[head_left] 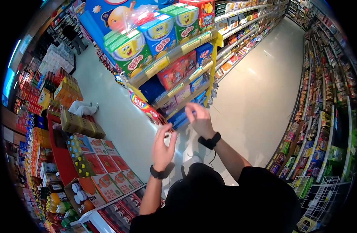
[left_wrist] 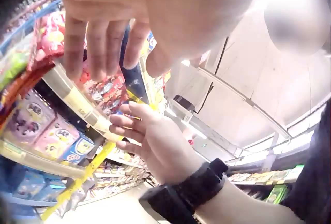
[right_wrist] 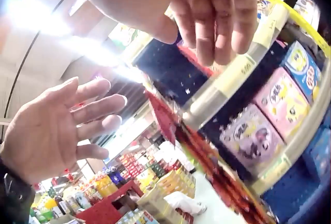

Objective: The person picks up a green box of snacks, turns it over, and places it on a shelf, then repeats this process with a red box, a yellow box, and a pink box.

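In the head view my left hand [head_left: 163, 150] and right hand [head_left: 201, 122] are held up side by side, low in front of a yellow-framed display rack [head_left: 214, 72]. Neither holds anything; the fingers are relaxed and slightly bent, with a gap between the hands. Purple and pink cartoon boxes [right_wrist: 282, 97] stand on a rack shelf beyond the right hand in the right wrist view. Red bagged snacks [left_wrist: 106, 92] lie behind my left fingers in the left wrist view. Red rainbow-printed packets [head_left: 141, 104] hang at the rack's left corner, close above the left hand.
Green cartoon boxes [head_left: 128, 52] line the rack's top shelf. Long snack shelves [head_left: 322, 116] run along the right, with a wire basket [head_left: 318, 200] below. Stacked drink cartons [head_left: 108, 163] stand at left. A person in light trousers [head_left: 83, 108] is beyond them.
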Demonstrator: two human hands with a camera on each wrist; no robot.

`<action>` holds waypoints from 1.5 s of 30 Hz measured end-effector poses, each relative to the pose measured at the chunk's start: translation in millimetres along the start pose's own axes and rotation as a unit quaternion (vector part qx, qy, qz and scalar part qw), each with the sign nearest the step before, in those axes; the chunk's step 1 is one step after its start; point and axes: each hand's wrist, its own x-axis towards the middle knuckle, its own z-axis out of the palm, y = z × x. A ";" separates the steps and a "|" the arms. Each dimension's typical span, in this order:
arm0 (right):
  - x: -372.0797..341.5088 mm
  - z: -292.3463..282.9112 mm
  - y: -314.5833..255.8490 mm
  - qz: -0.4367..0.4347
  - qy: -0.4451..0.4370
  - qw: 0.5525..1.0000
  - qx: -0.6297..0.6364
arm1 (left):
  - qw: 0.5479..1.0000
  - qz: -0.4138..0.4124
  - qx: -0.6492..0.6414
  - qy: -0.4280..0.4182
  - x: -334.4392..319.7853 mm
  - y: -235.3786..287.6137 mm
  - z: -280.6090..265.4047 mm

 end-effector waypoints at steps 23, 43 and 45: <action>128.9 25.4 1.2 -0.015 -0.055 0.995 0.080 | 0.989 -0.098 0.053 0.101 151.1 -33.3 54.3; 116.3 -13.0 -21.3 0.029 -0.105 0.958 0.265 | 0.991 0.028 -0.003 0.132 129.1 -22.3 58.9; 105.3 -12.4 -11.7 0.020 -0.093 0.954 0.285 | 0.991 0.034 -0.012 0.128 121.7 -21.6 61.4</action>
